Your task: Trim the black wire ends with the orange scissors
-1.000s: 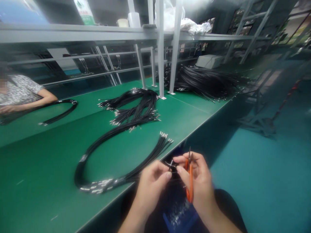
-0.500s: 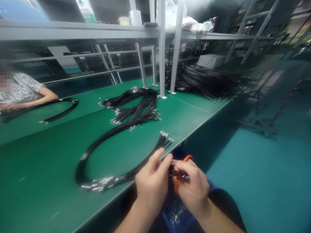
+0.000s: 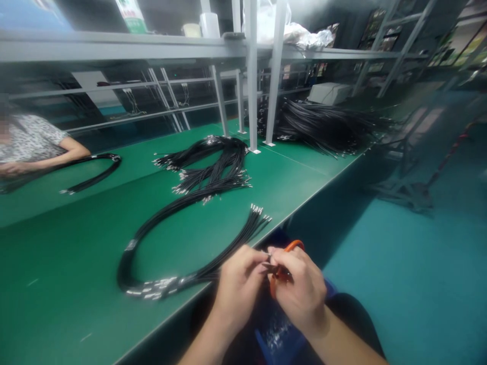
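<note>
Over the table's near edge, my left hand (image 3: 239,284) is closed, thumb and fingertips pinched on what looks like the end of a black cable, mostly hidden by the fingers. My right hand (image 3: 302,286) is closed around orange-handled scissors (image 3: 294,246), their dark blades pointing at my left fingertips. The fingertips of both hands almost meet. A curved bundle of black cables (image 3: 124,268) lies on the green table (image 3: 76,274), wrapped with pale labels or tape near its bend. One stretch of it passes behind my left hand, and its metal-tipped ends fan out beyond.
More black cable bundles (image 3: 228,157) lie farther back, with a large pile (image 3: 319,124) behind the white shelf posts (image 3: 253,91). A blue container (image 3: 281,334) with small pale scraps is below my hands. Across the table a person (image 3: 34,137) handles another bundle.
My left hand's fingers have lowered and drawn in to a pinch beside the scissors' blades. My right hand has barely moved. The cable bundles lie as before.
</note>
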The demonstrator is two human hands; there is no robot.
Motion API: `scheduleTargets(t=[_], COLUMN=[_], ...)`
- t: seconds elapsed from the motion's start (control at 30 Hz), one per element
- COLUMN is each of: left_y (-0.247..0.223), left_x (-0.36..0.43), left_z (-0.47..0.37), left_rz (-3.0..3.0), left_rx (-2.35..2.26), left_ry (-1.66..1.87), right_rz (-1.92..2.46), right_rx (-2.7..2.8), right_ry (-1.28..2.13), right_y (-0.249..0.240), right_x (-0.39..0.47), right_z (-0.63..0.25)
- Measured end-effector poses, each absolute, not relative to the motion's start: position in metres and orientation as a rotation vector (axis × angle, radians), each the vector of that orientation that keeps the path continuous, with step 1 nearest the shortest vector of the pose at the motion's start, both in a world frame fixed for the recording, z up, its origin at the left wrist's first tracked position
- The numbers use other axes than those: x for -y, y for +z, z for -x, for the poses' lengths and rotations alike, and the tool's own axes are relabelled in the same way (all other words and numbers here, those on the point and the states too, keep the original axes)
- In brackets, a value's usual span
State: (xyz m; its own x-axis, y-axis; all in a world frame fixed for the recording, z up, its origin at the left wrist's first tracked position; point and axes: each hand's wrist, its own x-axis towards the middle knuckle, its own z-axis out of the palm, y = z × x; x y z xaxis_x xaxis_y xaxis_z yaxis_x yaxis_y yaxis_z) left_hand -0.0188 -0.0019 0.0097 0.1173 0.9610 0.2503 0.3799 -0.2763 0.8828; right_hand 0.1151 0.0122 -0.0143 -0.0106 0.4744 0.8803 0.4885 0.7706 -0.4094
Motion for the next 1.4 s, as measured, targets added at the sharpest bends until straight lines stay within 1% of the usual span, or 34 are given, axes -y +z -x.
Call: scheduleTargets(t=[0.2,0.27,0.3,0.37,0.47,0.53,0.6,0.8,1.1,1.3,1.4], left_y=[-0.001,-0.002,-0.001,-0.001,-0.002,-0.003,-0.005,-0.009,-0.008,-0.013,-0.015], left_x=[0.000,-0.001,-0.002,-0.003,-0.002,-0.001,0.001,0.002,-0.001,-0.004,-0.004], left_z=[0.018,0.018,0.018,0.017,0.015,0.015,0.015,0.016,0.013,0.010,0.008], left_rz=[-1.471,-1.390,-1.355,-1.294,-1.268,-1.300,-1.357,-1.535,-1.566,-1.593,-1.561], left_rx=[-1.308,-1.281,-1.273,-1.277,-1.306,-1.314,-1.310,-1.302,-1.311,-1.336,-1.384], left_ry=[1.155,1.155,1.162,1.204,1.279,1.296,1.288,1.244,1.197,1.156,1.157], right_rz=[0.972,1.119,1.206,1.294,1.214,1.208,1.207,1.115,1.200,1.015,1.033], right_rx=[1.575,1.514,1.458,1.296,1.079,0.974,0.876,0.728,0.725,0.665,0.674], right_ry=[0.055,0.202,0.356,0.815,1.430,1.690,1.819,1.863,1.850,1.932,1.891], right_y=[-0.030,-0.032,-0.031,-0.024,-0.009,0.000,0.005,0.008,0.011,0.007,0.003], right_x=[-0.004,0.006,0.013,0.024,0.034,0.034,0.031,0.023,0.020,0.026,0.030], right_z=[-0.122,-0.125,-0.126,-0.126,-0.125,-0.124,-0.124,-0.119,-0.120,-0.128,-0.133])
